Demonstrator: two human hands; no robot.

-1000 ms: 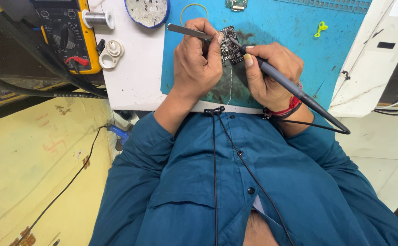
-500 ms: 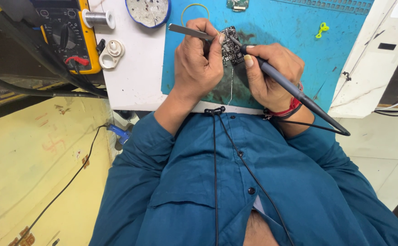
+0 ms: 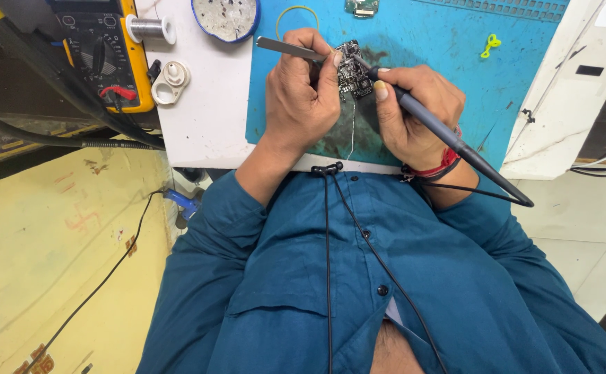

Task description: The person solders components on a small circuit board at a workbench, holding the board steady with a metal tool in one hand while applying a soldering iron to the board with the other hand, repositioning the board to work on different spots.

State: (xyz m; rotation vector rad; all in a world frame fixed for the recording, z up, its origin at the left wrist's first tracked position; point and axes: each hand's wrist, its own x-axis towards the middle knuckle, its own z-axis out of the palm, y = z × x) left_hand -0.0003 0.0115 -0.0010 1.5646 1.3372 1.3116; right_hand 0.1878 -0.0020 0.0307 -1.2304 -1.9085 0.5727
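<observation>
A small dark circuit board (image 3: pixel 353 69) lies on a blue work mat (image 3: pixel 427 48). My left hand (image 3: pixel 301 93) grips metal tweezers (image 3: pixel 282 46), whose handle sticks out to the left and whose tips reach the board. My right hand (image 3: pixel 410 114) holds a dark soldering iron (image 3: pixel 455 142) like a pen, its tip touching the board's upper edge. The iron's cable runs off to the lower right. A thin strand of solder wire (image 3: pixel 352 135) hangs down from the board between my hands.
A yellow multimeter (image 3: pixel 105 52), a solder spool (image 3: pixel 149 29), a white reel (image 3: pixel 170 77) and a round dish (image 3: pixel 226 17) sit on the white bench (image 3: pixel 206 118) at upper left. A yellow ring (image 3: pixel 296 12), a small green board (image 3: pixel 362 7) and a yellow clip (image 3: pixel 488 45) lie on the mat.
</observation>
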